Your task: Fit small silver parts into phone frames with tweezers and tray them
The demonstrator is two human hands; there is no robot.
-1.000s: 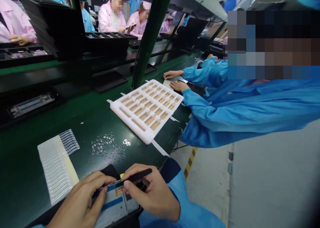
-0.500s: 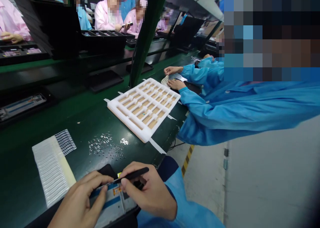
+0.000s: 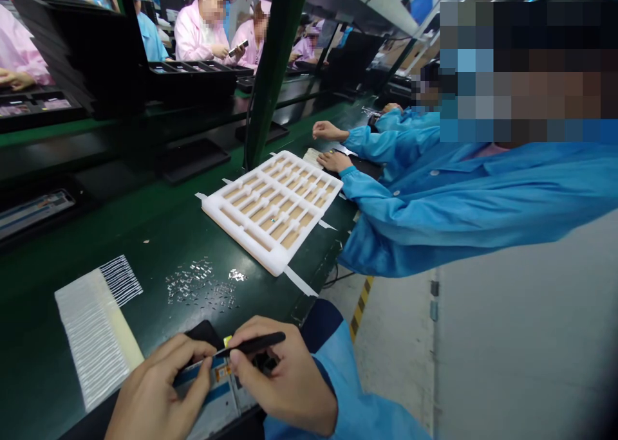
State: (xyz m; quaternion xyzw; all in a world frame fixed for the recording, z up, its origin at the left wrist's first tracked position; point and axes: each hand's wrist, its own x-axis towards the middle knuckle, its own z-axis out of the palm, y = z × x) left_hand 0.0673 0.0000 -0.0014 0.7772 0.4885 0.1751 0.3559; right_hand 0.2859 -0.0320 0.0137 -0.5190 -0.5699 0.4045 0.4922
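Observation:
My right hand [image 3: 284, 379] is closed around black tweezers [image 3: 251, 345], whose tip points left onto the top edge of a flat device [image 3: 217, 388] with blue stripes and an orange label. My left hand [image 3: 154, 388] lies on that device, its fingers pinching its upper left edge close to the tweezer tip. The device rests at the near edge of the green bench [image 3: 159, 234]. Just beyond it lies a scatter of small shiny parts [image 3: 203, 285].
A white ribbed sheet [image 3: 94, 324] lies to the left. A white foam tray [image 3: 273, 205] with several slots is taped down farther along. A co-worker in a blue coat leans over the bench at right, both hands [image 3: 333, 160] by the tray. Black trays and people in pink sit behind.
The view has drifted slightly, so everything sits a little more to the left. My hands keep their grip on the device and the tweezers; the co-worker's hands shifted a little.

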